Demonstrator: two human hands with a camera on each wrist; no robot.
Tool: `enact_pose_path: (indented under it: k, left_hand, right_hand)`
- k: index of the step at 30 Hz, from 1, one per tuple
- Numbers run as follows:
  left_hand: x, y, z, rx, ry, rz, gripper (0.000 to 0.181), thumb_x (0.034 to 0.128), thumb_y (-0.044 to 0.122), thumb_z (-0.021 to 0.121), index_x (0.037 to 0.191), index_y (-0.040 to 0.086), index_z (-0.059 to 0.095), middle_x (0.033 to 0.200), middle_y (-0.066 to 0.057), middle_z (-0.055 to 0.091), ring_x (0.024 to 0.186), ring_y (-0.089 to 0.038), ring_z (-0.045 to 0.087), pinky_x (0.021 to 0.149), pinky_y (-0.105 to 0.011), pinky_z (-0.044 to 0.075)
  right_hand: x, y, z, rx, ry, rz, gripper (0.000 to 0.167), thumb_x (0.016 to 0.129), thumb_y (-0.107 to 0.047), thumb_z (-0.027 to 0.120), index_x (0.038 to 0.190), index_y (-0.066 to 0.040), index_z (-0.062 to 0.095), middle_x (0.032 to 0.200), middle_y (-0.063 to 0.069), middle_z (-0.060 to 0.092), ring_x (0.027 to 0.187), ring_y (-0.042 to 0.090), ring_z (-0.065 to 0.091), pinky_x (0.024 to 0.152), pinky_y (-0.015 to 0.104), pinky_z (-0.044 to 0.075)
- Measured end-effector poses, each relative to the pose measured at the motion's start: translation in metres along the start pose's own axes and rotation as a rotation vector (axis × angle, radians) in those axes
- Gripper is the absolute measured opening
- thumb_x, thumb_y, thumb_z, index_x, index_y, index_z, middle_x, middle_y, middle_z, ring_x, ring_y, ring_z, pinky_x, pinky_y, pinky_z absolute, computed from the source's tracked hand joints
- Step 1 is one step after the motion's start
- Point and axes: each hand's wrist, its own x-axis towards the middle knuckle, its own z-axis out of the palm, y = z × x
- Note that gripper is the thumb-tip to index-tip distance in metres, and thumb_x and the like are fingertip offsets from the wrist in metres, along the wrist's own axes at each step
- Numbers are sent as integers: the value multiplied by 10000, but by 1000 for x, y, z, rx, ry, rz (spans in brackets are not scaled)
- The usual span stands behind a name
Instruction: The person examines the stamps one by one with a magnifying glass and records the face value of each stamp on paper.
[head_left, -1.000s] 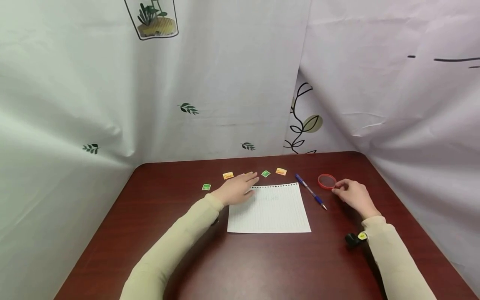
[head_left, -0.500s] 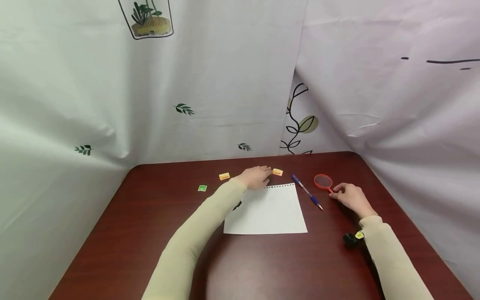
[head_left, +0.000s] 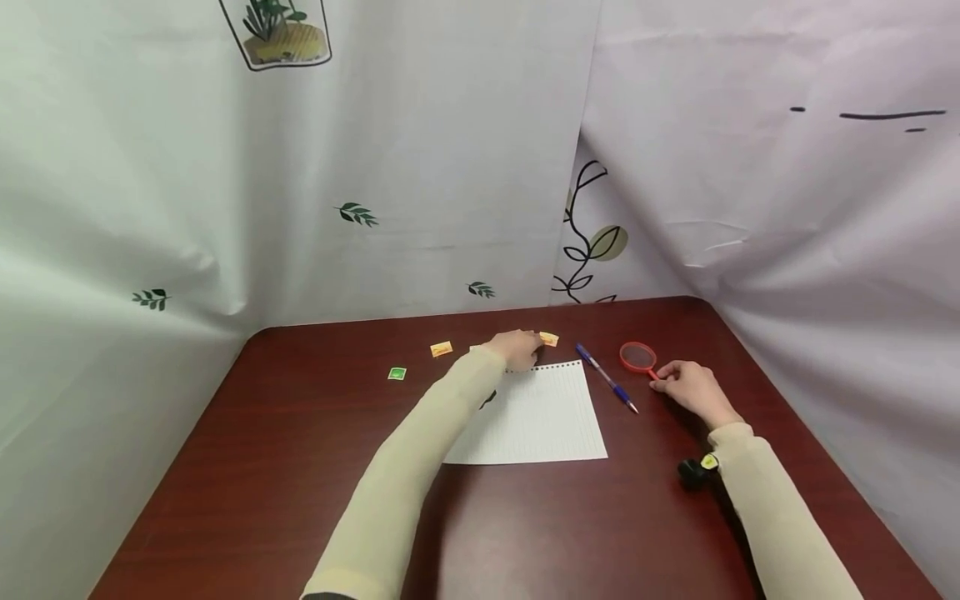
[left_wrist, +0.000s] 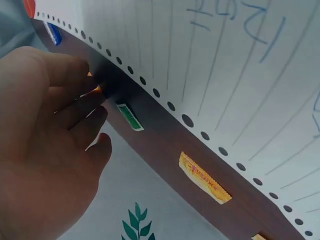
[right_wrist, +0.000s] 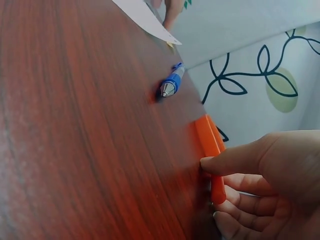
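My left hand [head_left: 515, 348] reaches over the top edge of a lined sheet of paper [head_left: 536, 425], its fingertips at an orange stamp [head_left: 549, 339]. In the left wrist view its fingers are loosely bent and partly cover that stamp; whether they touch it is unclear. A green stamp [left_wrist: 131, 117] and another orange stamp [left_wrist: 204, 177] lie beside the sheet's punched edge. At the right, my right hand [head_left: 693, 389] pinches the handle of a red magnifying glass [head_left: 638, 357], seen edge-on in the right wrist view. Handwriting shows on the sheet in the left wrist view.
A blue pen [head_left: 607, 379] lies between the sheet and the magnifying glass. Farther left are an orange stamp [head_left: 442, 349] and a green stamp [head_left: 397, 373]. The dark red-brown table [head_left: 247, 467] meets a white patterned curtain [head_left: 420, 167] at its back.
My left hand has moved right across the sheet's top edge to the right-hand orange stamp, covering the green stamp in the head view. My right hand stays at the magnifying glass, its handle now more visible.
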Motion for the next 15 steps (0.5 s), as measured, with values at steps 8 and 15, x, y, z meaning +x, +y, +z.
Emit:
enact_pose_path:
  k: [8, 15]
  left_hand:
    - [-5, 0, 0, -8, 10, 18, 358, 1038, 168, 494, 1371, 139, 621, 1359, -19, 612, 1224, -173, 572, 1036, -365, 465]
    - [-7, 2, 4, -45, 0, -4, 389, 1024, 167, 520, 1405, 140, 594, 1373, -18, 609, 1256, -180, 561, 1069, -367, 441]
  right_hand:
    - [0, -3, -1, 6, 9, -1, 291, 900, -208, 737, 990, 64, 685, 830, 97, 684, 768, 233, 585, 676, 335, 450]
    - [-3, -1, 2, 2, 16, -20, 254, 906, -189, 739, 950, 56, 690, 792, 82, 670, 726, 212, 561, 653, 326, 438]
